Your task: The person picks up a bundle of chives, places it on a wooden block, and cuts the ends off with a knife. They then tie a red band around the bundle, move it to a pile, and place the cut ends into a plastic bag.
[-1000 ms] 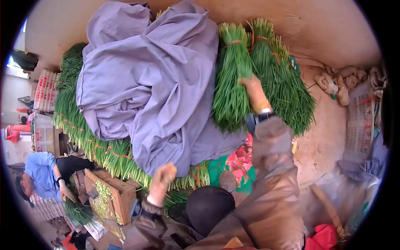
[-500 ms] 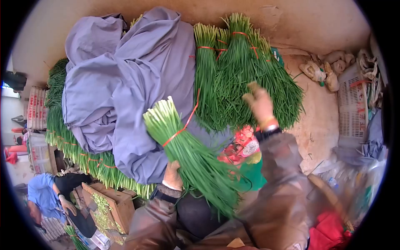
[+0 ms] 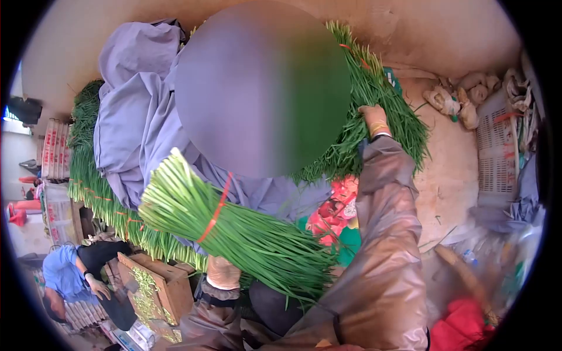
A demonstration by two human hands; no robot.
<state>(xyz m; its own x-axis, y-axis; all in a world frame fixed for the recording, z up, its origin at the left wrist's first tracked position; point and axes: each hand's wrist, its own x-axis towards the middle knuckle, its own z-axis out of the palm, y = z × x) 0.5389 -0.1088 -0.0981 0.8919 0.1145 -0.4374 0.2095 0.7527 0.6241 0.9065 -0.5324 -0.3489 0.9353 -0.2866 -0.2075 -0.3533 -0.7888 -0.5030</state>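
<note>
Across the lower middle lies a bundle of long green stems (image 3: 252, 234) with pale ends at the upper left and a red tie round it. My left hand (image 3: 223, 272) is closed on it from below, its fingers partly hidden under the stems. Farther up, my right hand (image 3: 373, 119) touches the leaves of the piled green bundles (image 3: 389, 99); its fingertips are partly lost against a large blurred disc. That disc also covers much of the pile and the purple cloth (image 3: 134, 117).
A co-worker in blue (image 3: 64, 275) sits at the lower left beside a wooden box (image 3: 175, 292). White crates (image 3: 494, 146) stand at the right. Red and green bags (image 3: 348, 243) lie between my arms. More stems (image 3: 88, 152) line the cloth's left edge.
The held bundle has moved left and tilted flatter, with my left hand lower. My right hand has moved slightly up and is less blurred. A blurred disc now covers the upper middle.
</note>
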